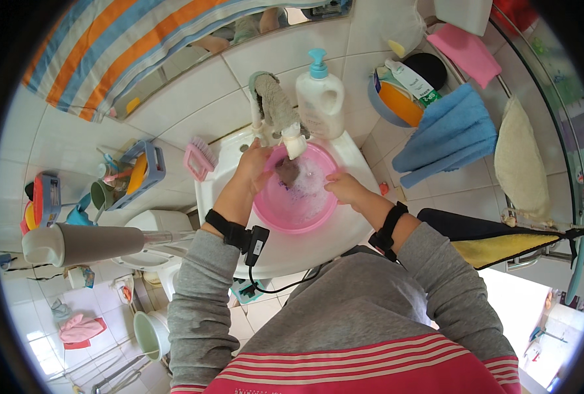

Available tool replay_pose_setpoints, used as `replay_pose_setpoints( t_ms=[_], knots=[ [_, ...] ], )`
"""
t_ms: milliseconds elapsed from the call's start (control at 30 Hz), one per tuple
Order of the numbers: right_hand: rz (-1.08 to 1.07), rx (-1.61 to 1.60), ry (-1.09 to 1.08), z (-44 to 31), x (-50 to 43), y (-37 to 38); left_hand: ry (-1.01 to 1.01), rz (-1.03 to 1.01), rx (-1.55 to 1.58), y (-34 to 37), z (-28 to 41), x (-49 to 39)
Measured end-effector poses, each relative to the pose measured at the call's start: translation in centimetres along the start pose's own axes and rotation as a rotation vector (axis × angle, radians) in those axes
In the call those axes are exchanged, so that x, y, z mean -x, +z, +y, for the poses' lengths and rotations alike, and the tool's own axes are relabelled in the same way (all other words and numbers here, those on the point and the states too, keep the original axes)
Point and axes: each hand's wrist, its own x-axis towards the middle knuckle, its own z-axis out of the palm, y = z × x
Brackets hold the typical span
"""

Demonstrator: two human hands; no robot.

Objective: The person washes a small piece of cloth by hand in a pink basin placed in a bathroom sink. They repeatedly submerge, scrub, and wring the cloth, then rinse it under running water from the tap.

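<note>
A pink plastic basin (296, 225) stands on the white washbasin (363, 187), with soapy water and a dark cloth-like item (288, 171) in it. My left hand (253, 165) is at the basin's upper left rim, its fingers reaching towards the tap area; its exact hold cannot be seen. At the right rim, my right hand (345, 188) has its fingers bent over the edge, the thumb side against the pink plastic. Above the basin hangs the tap, wrapped in a grey-green cloth (274, 101), with a white cover (294, 141) at its spout.
Behind the basin stands a white pump bottle (320, 106). A pink scrub brush (200, 160) lies at the washbasin's left corner. Blue towel (449, 135) and cream towel (521, 160) hang at the right. Left are a wall caddy (158, 167) and a toilet (161, 221).
</note>
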Motion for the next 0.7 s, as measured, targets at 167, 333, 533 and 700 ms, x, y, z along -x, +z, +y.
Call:
replay_pose_setpoints(
  t_ms=[167,333,533,700],
  knots=[
    [-0.003,0.007,0.019,-0.2,-0.1,0.1,0.016,0.052,-0.045,0.4,0.2,0.3],
    [0.063,0.013,-0.035,-0.2,-0.1,0.4,-0.008,0.057,-0.051,0.4,-0.1,-0.1],
    [0.056,0.032,-0.052,0.3,-0.7,0.8,-0.029,-0.015,-0.071,0.7,-0.6,-2.0],
    [0.205,0.166,-0.297,0.1,0.1,1.2,-0.009,0.040,-0.082,1.2,-1.2,-1.8]
  ],
)
